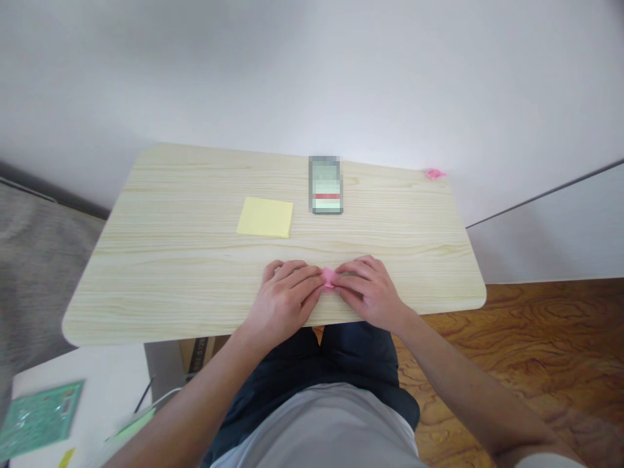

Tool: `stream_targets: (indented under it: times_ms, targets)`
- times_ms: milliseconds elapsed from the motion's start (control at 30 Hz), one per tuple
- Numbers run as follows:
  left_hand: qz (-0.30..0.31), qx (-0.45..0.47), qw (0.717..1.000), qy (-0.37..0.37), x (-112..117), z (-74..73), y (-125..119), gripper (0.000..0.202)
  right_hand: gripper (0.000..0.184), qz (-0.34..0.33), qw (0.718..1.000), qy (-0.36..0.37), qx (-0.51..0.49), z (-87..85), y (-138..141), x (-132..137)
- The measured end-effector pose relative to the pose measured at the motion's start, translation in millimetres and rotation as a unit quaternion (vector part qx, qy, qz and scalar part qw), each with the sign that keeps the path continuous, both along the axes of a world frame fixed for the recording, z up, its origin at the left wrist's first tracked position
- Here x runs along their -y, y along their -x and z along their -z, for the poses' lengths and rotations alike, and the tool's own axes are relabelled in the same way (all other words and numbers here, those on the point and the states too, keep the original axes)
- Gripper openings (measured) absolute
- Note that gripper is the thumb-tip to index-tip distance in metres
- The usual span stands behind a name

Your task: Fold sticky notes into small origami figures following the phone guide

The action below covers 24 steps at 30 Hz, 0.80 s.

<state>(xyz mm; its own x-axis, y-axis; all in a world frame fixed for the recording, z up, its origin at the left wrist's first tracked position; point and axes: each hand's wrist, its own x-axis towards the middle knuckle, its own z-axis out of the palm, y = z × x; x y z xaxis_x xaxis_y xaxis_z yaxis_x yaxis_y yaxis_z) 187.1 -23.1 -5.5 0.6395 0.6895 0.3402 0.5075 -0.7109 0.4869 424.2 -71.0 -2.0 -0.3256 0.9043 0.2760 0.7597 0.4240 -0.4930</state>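
A small pink piece of folded paper (328, 277) is pinched between both hands near the front edge of the wooden table (185, 273). My left hand (287, 294) grips its left side with the fingertips. From the other side, the fingers of my right hand (368, 290) close on it. The fingertips hide much of the paper, so its full shape does not show. Beyond the left hand lies a yellow pad of paper (265, 218). A phone (326, 185), its screen lit and blurred, lies farther back.
At the table's back right corner is a small pink folded paper piece (435, 174). A white wall (312, 78) rises behind the table. Lower left, a white surface (107, 370) bears a green plastic packet (41, 416) and a cable. A cardboard box (192, 356) shows below the table.
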Motion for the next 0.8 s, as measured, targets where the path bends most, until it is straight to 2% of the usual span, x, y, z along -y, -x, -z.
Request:
stream_targets:
  times_ms: [333,567,800]
  targets:
    - [-0.042,0.002,0.999,0.024,1.9,-2.9,-6.2,0.014,0.018,0.05,0.999,0.012,-0.012,2.3,12.0,-5.5]
    - [-0.074,0.019,0.996,0.05,1.1,-4.1,-6.0,0.015,0.016,0.034,0.999,0.015,-0.003,3.5,8.1,-8.6]
    - [-0.092,0.041,0.994,0.031,2.6,-1.3,-5.1,0.008,0.019,0.051,0.998,0.027,0.016,-0.8,12.1,-10.6]
